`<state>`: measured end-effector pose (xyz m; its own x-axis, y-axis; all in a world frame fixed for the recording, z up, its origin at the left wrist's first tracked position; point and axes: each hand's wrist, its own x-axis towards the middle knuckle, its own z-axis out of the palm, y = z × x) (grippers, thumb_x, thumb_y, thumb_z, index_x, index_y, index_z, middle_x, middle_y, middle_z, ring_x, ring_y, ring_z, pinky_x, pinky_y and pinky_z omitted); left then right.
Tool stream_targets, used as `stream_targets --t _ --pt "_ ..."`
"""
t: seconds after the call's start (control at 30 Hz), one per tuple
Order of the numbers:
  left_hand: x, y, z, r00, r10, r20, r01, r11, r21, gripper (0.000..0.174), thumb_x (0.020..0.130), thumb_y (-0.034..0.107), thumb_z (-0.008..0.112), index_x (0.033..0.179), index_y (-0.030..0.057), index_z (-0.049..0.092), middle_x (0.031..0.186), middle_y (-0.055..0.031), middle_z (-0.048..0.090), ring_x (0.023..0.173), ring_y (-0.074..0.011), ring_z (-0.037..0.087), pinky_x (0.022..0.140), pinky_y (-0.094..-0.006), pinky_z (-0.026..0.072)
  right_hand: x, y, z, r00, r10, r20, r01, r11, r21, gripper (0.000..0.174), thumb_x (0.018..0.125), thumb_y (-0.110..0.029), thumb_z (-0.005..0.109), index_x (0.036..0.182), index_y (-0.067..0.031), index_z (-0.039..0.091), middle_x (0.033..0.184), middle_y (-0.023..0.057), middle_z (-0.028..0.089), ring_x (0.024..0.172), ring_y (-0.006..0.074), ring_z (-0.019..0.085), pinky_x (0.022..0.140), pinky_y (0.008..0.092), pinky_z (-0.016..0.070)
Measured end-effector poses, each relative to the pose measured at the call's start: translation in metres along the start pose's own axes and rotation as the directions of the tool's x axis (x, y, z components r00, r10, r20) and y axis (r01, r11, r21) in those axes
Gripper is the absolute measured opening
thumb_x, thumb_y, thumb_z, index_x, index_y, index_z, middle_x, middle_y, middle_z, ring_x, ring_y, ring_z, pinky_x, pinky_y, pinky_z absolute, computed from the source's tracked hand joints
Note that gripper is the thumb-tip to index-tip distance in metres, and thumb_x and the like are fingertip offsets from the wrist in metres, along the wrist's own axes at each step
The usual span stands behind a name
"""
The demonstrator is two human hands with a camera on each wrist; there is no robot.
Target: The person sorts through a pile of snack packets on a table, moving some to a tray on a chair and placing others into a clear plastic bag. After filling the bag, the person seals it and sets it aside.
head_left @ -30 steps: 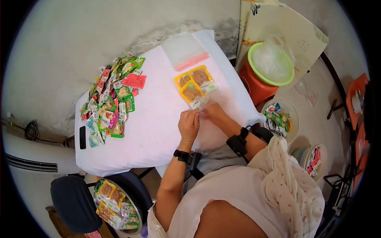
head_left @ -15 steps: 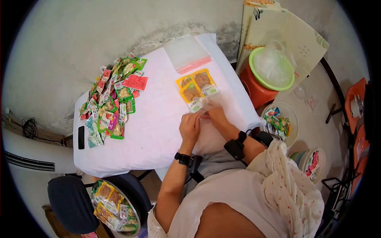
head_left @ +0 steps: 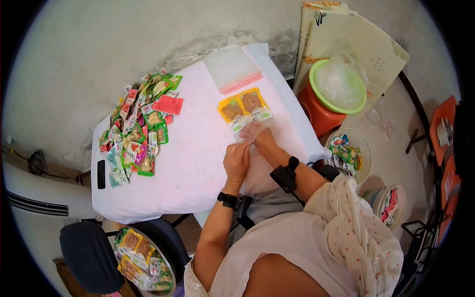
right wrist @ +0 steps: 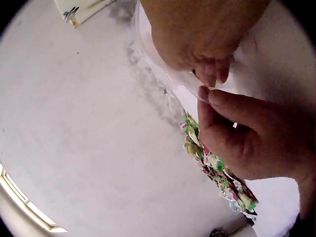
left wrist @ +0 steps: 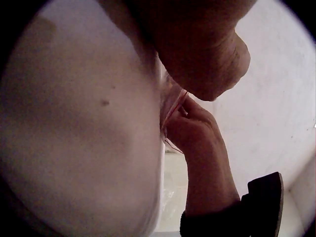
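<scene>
My left hand (head_left: 236,161) pinches the edge of a clear plastic bag (head_left: 254,133) between thumb and finger, seen closely in the right wrist view. My right hand (head_left: 262,138) is at the bag's mouth, its fingers extended and partly covered by clear film. In the left wrist view, red-edged film lies around the right hand (left wrist: 197,133). Just beyond the hands, yellow-edged food packets (head_left: 231,110) with brown contents lie side by side on the white cloth. Flat clear bags with red edges (head_left: 232,69) lie behind them.
A heap of small colourful packets (head_left: 141,128) and a dark phone (head_left: 101,174) occupy the table's left side. A packet-filled bowl (head_left: 143,260) stands lower left. At right are a green basin (head_left: 312,81) and a bucket of packets (head_left: 365,166).
My right hand has moved left and forward, its fingers spreading at the bag. The nearer yellow packet has shifted up and left, level with the one beside it. The left hand still pinches the film.
</scene>
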<state>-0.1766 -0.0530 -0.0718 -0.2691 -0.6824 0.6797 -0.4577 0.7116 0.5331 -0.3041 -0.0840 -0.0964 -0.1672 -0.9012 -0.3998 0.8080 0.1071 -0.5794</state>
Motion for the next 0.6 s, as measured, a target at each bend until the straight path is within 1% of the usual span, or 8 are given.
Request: stream_targets --t 0.07,0.2,0.3,0.37,0.4,0.5,0.57,0.6 --pt "0.000 0.000 0.000 1.000 0.002 -0.011 -0.002 1.000 0.012 0.014 0.077 0.002 0.064 0.090 0.0063 0.064 0.080 -0.0097 0.060 0.075 -0.0271 0.057 0.064 -0.0348 0.0476 0.011 0.006 -0.003 0.999 -0.016 -0.052 0.016 1.000 0.003 0.038 0.091 -0.017 0.054 0.122 -0.0002 0.039 0.093 0.0161 0.059 0.078 0.0279 0.064 0.058 0.0353 0.0510" --pt "-0.001 -0.001 0.001 1.000 0.005 -0.008 -0.005 1.000 0.015 0.014 0.076 0.001 0.065 0.090 0.0057 0.064 0.080 -0.0098 0.060 0.075 -0.0269 0.057 0.064 -0.0348 0.0476 0.018 0.011 -0.002 0.997 -0.057 -0.054 0.059 0.997 0.049 0.038 0.092 -0.016 0.052 0.123 -0.0006 0.038 0.096 0.0178 0.058 0.078 0.0292 0.063 0.060 0.0362 0.0508" --pt "-0.001 -0.001 0.001 1.000 0.010 -0.017 -0.010 1.000 0.006 0.014 0.076 0.001 0.064 0.090 0.0050 0.064 0.080 -0.0100 0.060 0.075 -0.0271 0.057 0.064 -0.0349 0.0475 0.012 0.003 0.008 0.989 -0.032 -0.142 0.039 0.998 0.044 0.038 0.092 -0.016 0.051 0.124 -0.0001 0.038 0.098 0.0186 0.058 0.080 0.0310 0.064 0.064 0.0369 0.0510" --pt "0.000 0.001 0.001 1.000 0.002 -0.015 -0.002 1.000 0.019 0.014 0.077 0.000 0.064 0.090 0.0045 0.064 0.079 -0.0102 0.060 0.075 -0.0273 0.057 0.064 -0.0347 0.0472 0.006 0.002 0.011 0.979 -0.073 -0.191 0.056 0.994 -0.090 0.039 0.091 -0.014 0.052 0.124 0.0003 0.036 0.098 0.0187 0.058 0.085 0.0315 0.064 0.066 0.0372 0.0509" --pt "-0.001 0.002 0.002 1.000 0.004 -0.013 -0.003 1.000 0.018 0.014 0.077 0.000 0.064 0.090 0.0045 0.064 0.079 -0.0102 0.060 0.075 -0.0273 0.057 0.064 -0.0347 0.0472 0.003 0.002 0.012 0.979 -0.073 -0.192 0.057 0.995 -0.088 0.039 0.091 -0.014 0.052 0.124 0.0003 0.036 0.098 0.0187 0.058 0.085 0.0315 0.064 0.066 0.0372 0.0509" --pt "-0.001 0.001 0.002 1.000 0.001 0.002 -0.001 1.000 0.014 0.014 0.077 0.000 0.063 0.090 0.0043 0.064 0.079 -0.0104 0.060 0.074 -0.0275 0.057 0.064 -0.0347 0.0470 0.009 0.009 0.005 0.983 -0.139 -0.118 0.132 0.989 -0.065 0.036 0.090 -0.014 0.052 0.121 0.0010 0.040 0.101 0.0175 0.058 0.090 0.0313 0.063 0.068 0.0372 0.0509" --pt "-0.001 0.001 0.001 1.000 0.008 -0.003 -0.008 0.999 0.039 0.014 0.077 0.000 0.062 0.090 0.0041 0.064 0.079 -0.0107 0.060 0.074 -0.0275 0.057 0.064 -0.0346 0.0469 0.038 0.021 -0.017 0.993 -0.054 0.109 0.060 0.997 -0.053 0.034 0.089 -0.014 0.054 0.117 0.0020 0.045 0.107 0.0171 0.058 0.093 0.0289 0.062 0.069 0.0370 0.0509" --pt "-0.001 0.001 0.001 1.000 0.011 -0.002 -0.011 0.999 0.040 0.014 0.077 0.000 0.062 0.090 0.0041 0.064 0.079 -0.0107 0.060 0.074 -0.0275 0.057 0.064 -0.0346 0.0469 0.031 0.015 -0.013 0.992 -0.056 0.110 0.062 0.997 -0.051 0.034 0.089 -0.014 0.054 0.117 0.0020 0.045 0.107 0.0171 0.058 0.093 0.0289 0.062 0.069 0.0370 0.0509"
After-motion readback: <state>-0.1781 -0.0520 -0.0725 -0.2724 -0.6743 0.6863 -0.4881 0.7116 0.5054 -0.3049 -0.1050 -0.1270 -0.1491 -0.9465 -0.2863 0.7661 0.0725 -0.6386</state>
